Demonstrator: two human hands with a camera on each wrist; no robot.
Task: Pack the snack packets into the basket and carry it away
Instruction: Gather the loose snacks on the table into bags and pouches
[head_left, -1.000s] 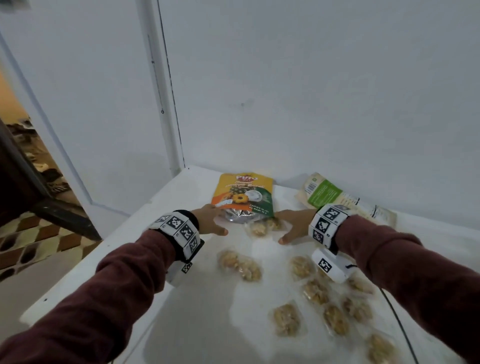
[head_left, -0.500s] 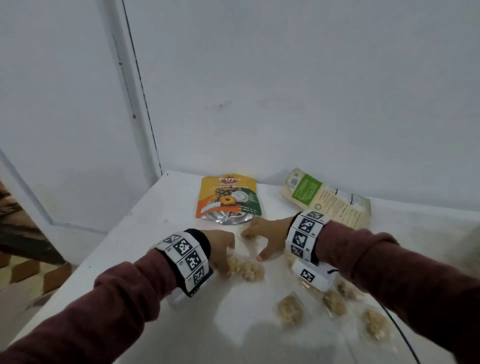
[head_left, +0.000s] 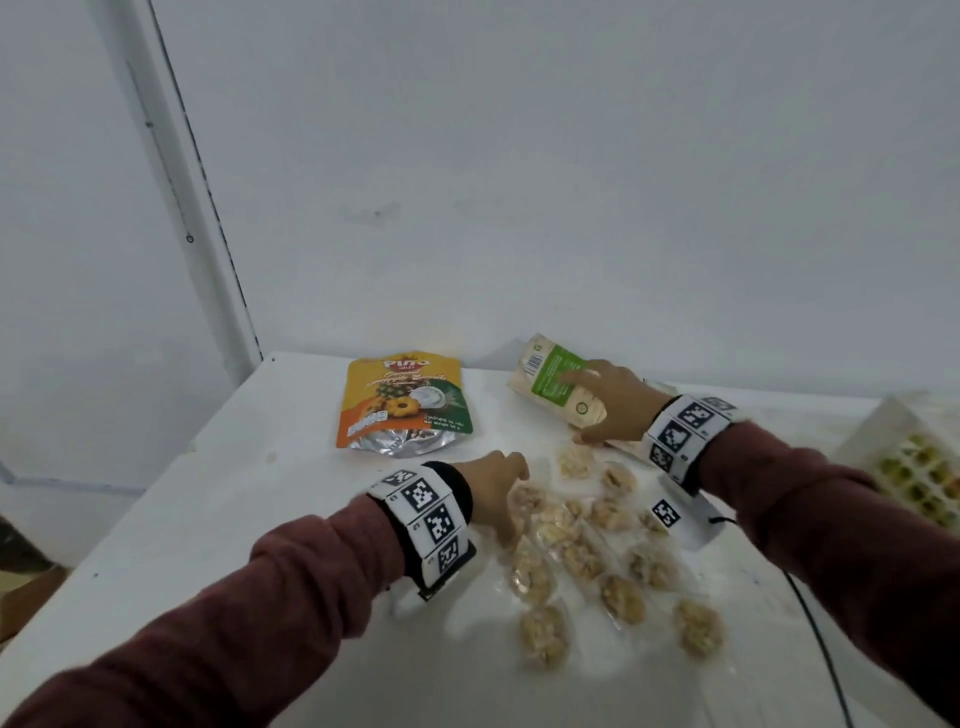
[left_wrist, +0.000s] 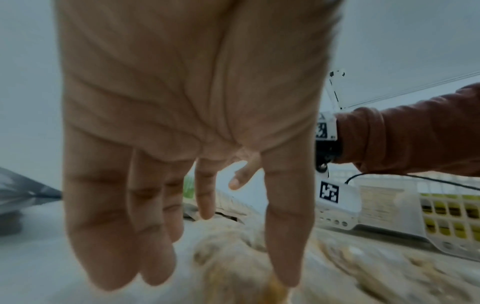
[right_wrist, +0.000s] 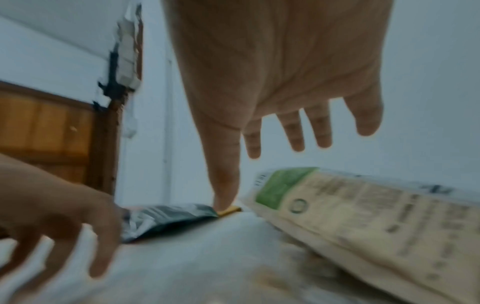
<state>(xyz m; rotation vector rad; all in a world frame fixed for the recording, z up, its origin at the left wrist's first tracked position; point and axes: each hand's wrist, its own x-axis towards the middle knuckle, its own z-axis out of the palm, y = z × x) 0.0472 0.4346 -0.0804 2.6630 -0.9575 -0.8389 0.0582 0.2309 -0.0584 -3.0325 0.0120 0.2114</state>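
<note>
Over by the wall, our right hand has moved from the small clear cookie packets onto the beige-and-green paper pouch, fingers spread, not clamped. Left hand rests open on the packets. White plastic basket waits right, so packing's barely started.

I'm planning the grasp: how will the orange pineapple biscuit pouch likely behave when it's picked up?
The orange pouch lies nearly flat on the white table, so it is probably light and part empty. Its crinkled silver bottom suggests a floppy foil that may sag from one edge. The glossy surface could be slippery, so a pinch seems safer than a push.
</note>
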